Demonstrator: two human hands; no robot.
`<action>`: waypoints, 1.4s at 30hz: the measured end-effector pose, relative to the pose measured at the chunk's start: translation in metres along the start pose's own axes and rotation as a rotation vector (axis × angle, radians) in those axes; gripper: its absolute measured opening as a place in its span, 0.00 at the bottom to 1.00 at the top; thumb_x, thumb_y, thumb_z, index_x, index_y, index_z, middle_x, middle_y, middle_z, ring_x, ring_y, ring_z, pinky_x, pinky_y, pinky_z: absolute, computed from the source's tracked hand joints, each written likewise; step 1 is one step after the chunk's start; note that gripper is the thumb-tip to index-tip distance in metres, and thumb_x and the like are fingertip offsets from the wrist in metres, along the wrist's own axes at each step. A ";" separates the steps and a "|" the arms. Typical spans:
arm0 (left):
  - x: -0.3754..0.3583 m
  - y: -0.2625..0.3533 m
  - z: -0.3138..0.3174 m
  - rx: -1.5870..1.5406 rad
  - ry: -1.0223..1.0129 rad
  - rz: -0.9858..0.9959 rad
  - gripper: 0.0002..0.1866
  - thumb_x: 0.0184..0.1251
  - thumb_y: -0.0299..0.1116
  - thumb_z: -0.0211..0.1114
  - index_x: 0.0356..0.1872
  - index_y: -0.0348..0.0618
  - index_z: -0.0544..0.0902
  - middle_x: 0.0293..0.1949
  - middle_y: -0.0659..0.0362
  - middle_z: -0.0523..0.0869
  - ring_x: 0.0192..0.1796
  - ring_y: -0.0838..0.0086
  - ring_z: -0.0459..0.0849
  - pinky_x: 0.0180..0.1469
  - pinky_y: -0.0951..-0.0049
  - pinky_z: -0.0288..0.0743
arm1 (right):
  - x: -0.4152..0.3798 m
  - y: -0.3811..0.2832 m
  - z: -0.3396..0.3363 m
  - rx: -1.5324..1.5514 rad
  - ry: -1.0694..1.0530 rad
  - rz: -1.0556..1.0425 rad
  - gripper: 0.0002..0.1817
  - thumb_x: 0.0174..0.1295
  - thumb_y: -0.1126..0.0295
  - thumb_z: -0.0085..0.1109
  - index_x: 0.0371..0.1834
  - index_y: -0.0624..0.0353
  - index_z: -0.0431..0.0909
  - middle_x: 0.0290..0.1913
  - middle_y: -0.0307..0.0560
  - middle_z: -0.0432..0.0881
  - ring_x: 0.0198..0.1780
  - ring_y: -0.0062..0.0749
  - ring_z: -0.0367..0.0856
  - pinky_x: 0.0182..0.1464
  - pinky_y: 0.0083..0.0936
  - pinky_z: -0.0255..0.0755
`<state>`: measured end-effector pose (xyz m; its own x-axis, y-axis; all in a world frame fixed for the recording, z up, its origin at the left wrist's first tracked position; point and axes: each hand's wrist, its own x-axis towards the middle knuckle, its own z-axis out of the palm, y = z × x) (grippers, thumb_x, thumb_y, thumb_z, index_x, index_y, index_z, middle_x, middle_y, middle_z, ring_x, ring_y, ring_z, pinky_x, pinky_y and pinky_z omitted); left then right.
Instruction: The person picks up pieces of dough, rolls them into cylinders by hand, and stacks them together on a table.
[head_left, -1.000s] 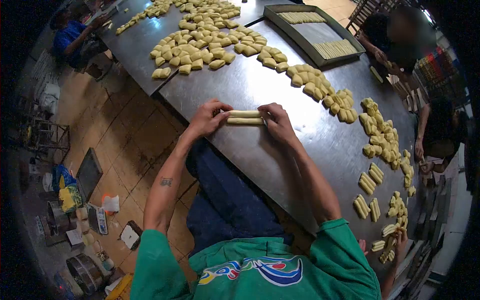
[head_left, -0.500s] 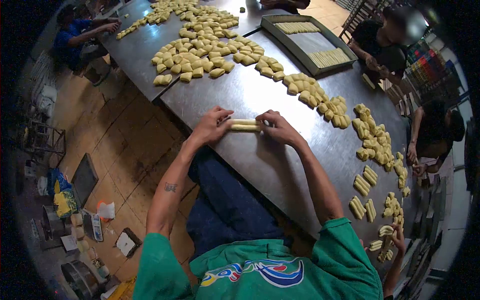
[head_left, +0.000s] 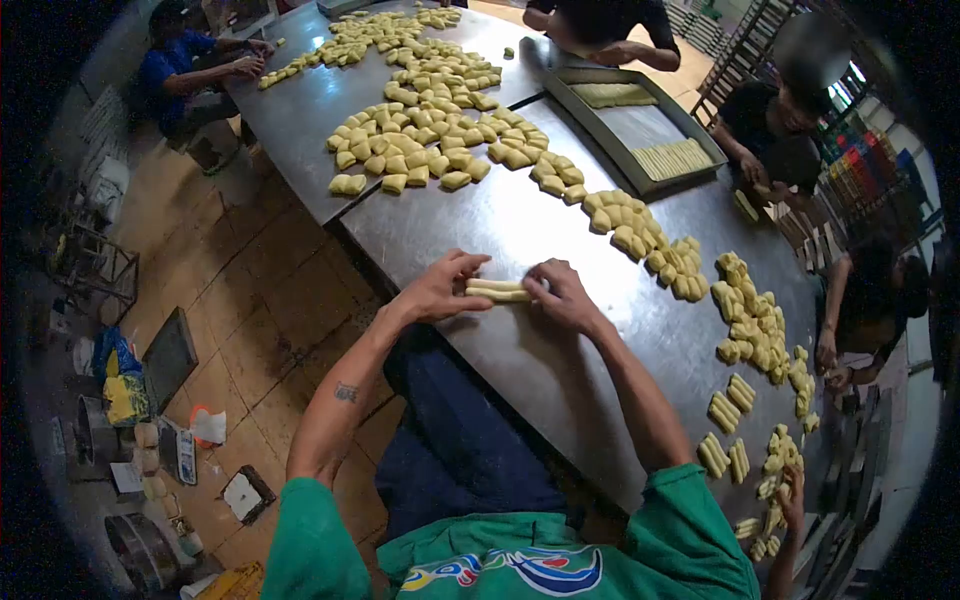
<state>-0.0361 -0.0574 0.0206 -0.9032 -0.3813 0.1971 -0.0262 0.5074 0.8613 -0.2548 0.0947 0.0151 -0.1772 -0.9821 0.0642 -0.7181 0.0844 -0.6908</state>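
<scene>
Two pale yellow dough sticks (head_left: 497,287) lie side by side on the steel table in front of me, close to its near edge. My left hand (head_left: 447,284) is at their left end, thumb on the near side and fingers on the far side. At the right end, my right hand (head_left: 564,294) has its fingers curled down onto the dough, hiding that end. Farther right on the table, several grouped dough sticks (head_left: 714,455) rest in short rows.
Many dough pieces (head_left: 440,130) spread across the steel table (head_left: 480,355). A metal tray (head_left: 652,188) with rows of dough sticks stands at the back right. Several people work around the table; a co-worker's hand (head_left: 791,497) touches dough at lower right.
The view has shifted, so the table and dough appear lower in the picture. My left fingers are spread wider around the stick ends. Both hands stay at the dough sticks.
</scene>
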 end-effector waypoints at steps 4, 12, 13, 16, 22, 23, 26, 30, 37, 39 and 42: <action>0.037 -0.037 -0.019 0.311 0.281 -0.297 0.30 0.60 0.50 0.70 0.56 0.37 0.79 0.48 0.46 0.77 0.50 0.58 0.79 0.53 0.64 0.75 | -0.010 0.005 0.022 0.029 0.349 -0.200 0.04 0.61 0.73 0.60 0.37 0.61 0.79 0.39 0.48 0.79 0.44 0.40 0.75 0.50 0.33 0.68; 0.154 -0.107 -0.041 0.564 0.594 -0.488 0.24 0.63 0.45 0.63 0.48 0.31 0.80 0.41 0.41 0.81 0.51 0.48 0.79 0.57 0.54 0.70 | -0.009 0.012 0.027 0.228 0.579 -0.029 0.06 0.57 0.74 0.62 0.34 0.65 0.78 0.35 0.56 0.80 0.43 0.48 0.78 0.47 0.36 0.72; 0.155 -0.102 -0.033 0.507 0.641 -0.474 0.20 0.64 0.42 0.63 0.46 0.33 0.79 0.39 0.43 0.82 0.48 0.49 0.80 0.56 0.54 0.72 | -0.010 0.010 0.025 0.230 0.586 -0.017 0.06 0.57 0.74 0.63 0.34 0.65 0.78 0.36 0.56 0.80 0.43 0.48 0.78 0.46 0.36 0.73; 0.136 -0.058 -0.013 0.469 0.614 -0.299 0.14 0.64 0.37 0.62 0.41 0.35 0.78 0.36 0.47 0.83 0.44 0.53 0.82 0.50 0.57 0.75 | -0.011 0.016 0.024 0.290 0.591 0.063 0.08 0.57 0.72 0.65 0.35 0.65 0.79 0.33 0.53 0.81 0.40 0.42 0.80 0.42 0.33 0.74; 0.056 0.064 0.019 0.153 0.303 0.249 0.14 0.56 0.22 0.69 0.43 0.39 0.77 0.36 0.53 0.86 0.38 0.68 0.87 0.41 0.69 0.80 | -0.009 -0.008 -0.001 1.190 0.337 0.282 0.12 0.66 0.64 0.62 0.40 0.63 0.80 0.32 0.44 0.83 0.32 0.27 0.82 0.33 0.25 0.76; 0.044 0.069 0.021 0.187 0.278 0.330 0.16 0.55 0.20 0.69 0.44 0.40 0.77 0.37 0.54 0.86 0.38 0.68 0.87 0.41 0.69 0.81 | -0.012 -0.027 -0.011 1.295 0.201 0.281 0.13 0.68 0.62 0.60 0.42 0.63 0.80 0.32 0.43 0.83 0.30 0.24 0.82 0.30 0.23 0.75; 0.013 0.103 0.026 0.073 0.471 0.412 0.15 0.55 0.18 0.67 0.43 0.38 0.76 0.37 0.55 0.83 0.43 0.67 0.85 0.35 0.69 0.81 | -0.019 -0.069 -0.016 1.257 0.199 0.170 0.13 0.69 0.63 0.58 0.46 0.63 0.78 0.37 0.45 0.84 0.32 0.25 0.82 0.29 0.20 0.72; -0.022 0.111 0.015 -0.425 0.462 -0.089 0.14 0.64 0.25 0.67 0.49 0.35 0.79 0.38 0.57 0.84 0.40 0.74 0.85 0.34 0.76 0.82 | -0.025 -0.099 -0.023 1.039 0.112 0.093 0.13 0.67 0.68 0.60 0.49 0.66 0.77 0.37 0.47 0.83 0.32 0.26 0.83 0.28 0.22 0.76; -0.048 0.092 0.025 -0.563 0.487 -0.065 0.14 0.68 0.30 0.66 0.51 0.33 0.81 0.36 0.57 0.86 0.34 0.77 0.85 0.37 0.78 0.81 | -0.033 -0.127 0.007 1.059 0.123 0.029 0.15 0.68 0.69 0.59 0.51 0.68 0.77 0.43 0.47 0.84 0.42 0.27 0.81 0.44 0.25 0.76; -0.052 0.088 0.032 -0.495 0.538 -0.017 0.16 0.67 0.31 0.67 0.51 0.33 0.81 0.36 0.58 0.85 0.35 0.79 0.84 0.36 0.81 0.79 | -0.037 -0.126 0.013 1.033 0.124 0.039 0.13 0.68 0.69 0.59 0.48 0.68 0.79 0.41 0.46 0.85 0.41 0.26 0.82 0.46 0.25 0.76; -0.060 0.080 0.020 -0.211 0.439 0.009 0.17 0.65 0.35 0.70 0.48 0.32 0.83 0.36 0.60 0.84 0.33 0.82 0.80 0.35 0.83 0.74 | -0.045 -0.119 0.020 0.915 0.177 0.074 0.11 0.67 0.70 0.60 0.45 0.69 0.80 0.41 0.47 0.85 0.41 0.26 0.82 0.48 0.25 0.76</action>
<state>0.0075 0.0221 0.0683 -0.6358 -0.6904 0.3452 0.1093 0.3622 0.9257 -0.1476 0.1251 0.0802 -0.3551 -0.9333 0.0537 0.0951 -0.0932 -0.9911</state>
